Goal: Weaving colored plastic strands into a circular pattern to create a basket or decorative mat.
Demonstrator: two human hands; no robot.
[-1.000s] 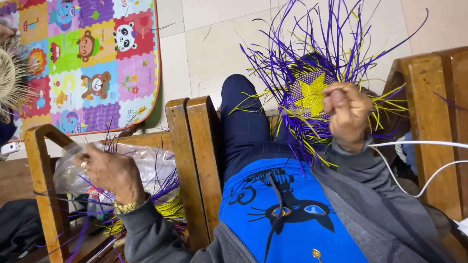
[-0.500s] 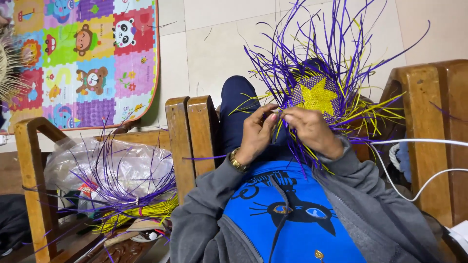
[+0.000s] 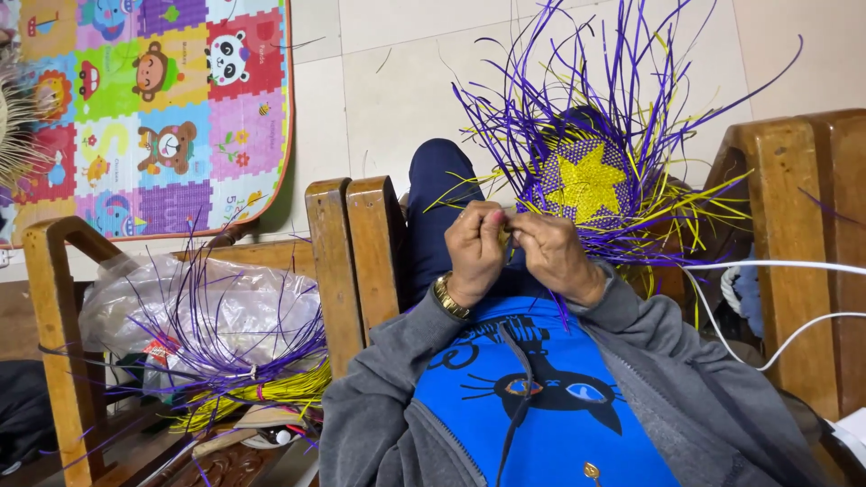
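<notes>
woven piece: round purple mat of plastic strips with a yellow star worked into the middle; sits on the person's raised knee, just beyond both hands, between the two wooden armrests
loose strips: long unwoven purple and yellow ends fan out from the woven piece in every direction, most up toward the floor tiles, some yellow ones out to the sides
left hand: curled shut, fingers pinched on a strip at the near edge of the woven piece; gold watch on the wrist
right hand: also curled shut, pinching at the same spot; fingertips of both hands touch or nearly touch, exact strip too small to tell
sleeves: grey jacket, open over a blue shirt with a black cat face, near side of the woven piece
left armrest: wooden, just left of the woven piece and the knee
right armrest: wooden, just right of the woven piece; white cable runs across it
spare strip bundle: purple and yellow, tied, well left of the woven piece, past the left armrest, against a clear plastic bag
foam play mat: coloured animal squares, on floor far left of the woven piece
</notes>
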